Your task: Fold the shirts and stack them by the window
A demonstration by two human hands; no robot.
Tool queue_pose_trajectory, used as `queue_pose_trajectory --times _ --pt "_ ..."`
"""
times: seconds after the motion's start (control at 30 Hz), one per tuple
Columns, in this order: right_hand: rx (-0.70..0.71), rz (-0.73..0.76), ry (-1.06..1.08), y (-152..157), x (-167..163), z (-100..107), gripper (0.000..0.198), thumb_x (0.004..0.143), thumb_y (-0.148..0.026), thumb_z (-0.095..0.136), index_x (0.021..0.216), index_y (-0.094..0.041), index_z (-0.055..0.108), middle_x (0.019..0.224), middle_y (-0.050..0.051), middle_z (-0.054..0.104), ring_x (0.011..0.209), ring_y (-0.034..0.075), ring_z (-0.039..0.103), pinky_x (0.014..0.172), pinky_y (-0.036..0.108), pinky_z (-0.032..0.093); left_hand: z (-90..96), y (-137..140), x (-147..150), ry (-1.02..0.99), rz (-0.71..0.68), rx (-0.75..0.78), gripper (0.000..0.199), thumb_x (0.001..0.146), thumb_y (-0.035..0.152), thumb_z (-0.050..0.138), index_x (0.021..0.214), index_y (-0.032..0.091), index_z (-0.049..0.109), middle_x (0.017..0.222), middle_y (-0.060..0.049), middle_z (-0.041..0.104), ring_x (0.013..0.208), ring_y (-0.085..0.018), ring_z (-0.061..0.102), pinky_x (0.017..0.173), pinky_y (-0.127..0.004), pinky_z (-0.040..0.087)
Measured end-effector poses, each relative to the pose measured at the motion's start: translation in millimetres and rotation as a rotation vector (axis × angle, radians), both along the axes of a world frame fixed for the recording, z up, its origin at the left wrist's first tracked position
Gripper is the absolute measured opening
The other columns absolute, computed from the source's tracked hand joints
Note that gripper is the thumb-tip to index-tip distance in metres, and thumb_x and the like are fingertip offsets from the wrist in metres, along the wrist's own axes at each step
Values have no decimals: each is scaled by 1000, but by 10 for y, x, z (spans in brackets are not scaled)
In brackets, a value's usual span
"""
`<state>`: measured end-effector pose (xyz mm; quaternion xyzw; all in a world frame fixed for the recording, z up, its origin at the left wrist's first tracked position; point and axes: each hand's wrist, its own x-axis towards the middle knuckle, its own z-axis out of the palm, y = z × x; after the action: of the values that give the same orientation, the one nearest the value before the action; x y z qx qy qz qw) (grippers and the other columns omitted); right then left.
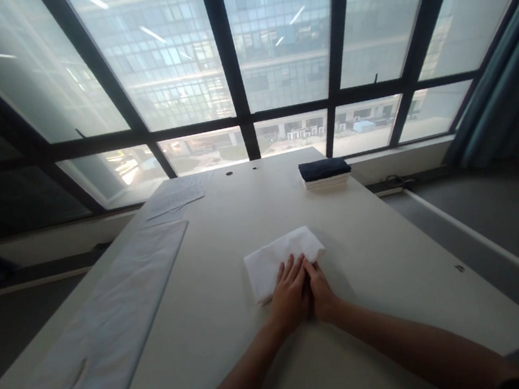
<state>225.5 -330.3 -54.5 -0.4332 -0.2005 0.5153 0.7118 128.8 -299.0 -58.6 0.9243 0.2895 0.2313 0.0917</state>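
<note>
A folded white cloth lies at an angle on the white table in front of me. My left hand rests on its near side, palm down, with the fingers stretched out over the top layer. Close against it, my right hand is at the cloth's near right edge, thumb side up and fingers closed at the fabric. The undersides of the right fingers are hidden. Both wrists come in from the bottom of the view.
A long white fabric piece covers the left side of the table, with paper sheets beyond it. At the far right sits a stack of folded cloths, dark blue over white. Windows stand behind; a blue curtain hangs right.
</note>
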Motion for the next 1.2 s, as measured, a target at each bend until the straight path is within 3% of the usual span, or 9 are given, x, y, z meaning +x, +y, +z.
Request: queue_pose_trajectory --times 0.17,0.27,0.4,0.5,0.63,0.83,1.0,1.2 --pt "-34 -77 156 200 119 -95 38 74 -35 67 109 -26 55 97 -1 75 95 21 73 89 36 59 101 -52 -72 -202 -19 135 51 95 10 40 142 22 54 151 -8 51 150 -25 30 122 -54 32" --pt "-25 -108 221 358 315 -94 38 71 -27 66 106 -26 53 80 -5 71 79 19 72 76 33 61 180 -106 -130 -323 -52 212 48 95 10 42 137 28 56 145 -7 57 147 -26 37 119 -56 35" --pt "85 -110 284 573 793 77 42 74 -21 65 113 -28 52 91 -4 73 75 17 71 72 33 62 198 -116 -168 -412 -86 222 53 94 7 45 141 31 50 139 -7 60 141 -25 44 114 -53 42" --pt "186 -160 270 826 1279 286 43 77 -17 62 117 -30 51 96 -4 73 80 15 72 74 32 62 103 -29 -137 -336 -26 145 52 96 11 46 145 29 46 142 -9 56 142 -26 42 114 -52 43" --pt "306 -267 200 1392 1967 591 40 80 -15 56 117 -30 50 96 -5 72 78 15 71 73 33 63 -115 117 -61 -166 92 41 50 101 18 43 150 25 41 147 -9 52 145 -25 39 114 -48 43" --pt "328 -373 161 2368 2810 866 41 81 -14 51 119 -31 45 84 -8 68 67 12 68 64 28 61 -328 208 -84 -33 131 92 51 101 24 46 152 23 40 148 -7 53 142 -24 43 111 -42 47" --pt "326 -391 176 2936 3186 767 35 85 -14 48 116 -31 46 83 -9 67 70 12 69 67 31 62 -427 326 -162 -29 112 208 55 97 22 49 151 22 41 142 -7 60 134 -22 53 105 -34 52" --pt "225 -398 177 3193 3410 514 27 92 -12 41 114 -27 46 82 -8 68 72 12 68 74 36 61 -530 423 -217 -23 77 276 54 96 23 49 150 20 43 133 -8 66 126 -21 61 99 -31 55"
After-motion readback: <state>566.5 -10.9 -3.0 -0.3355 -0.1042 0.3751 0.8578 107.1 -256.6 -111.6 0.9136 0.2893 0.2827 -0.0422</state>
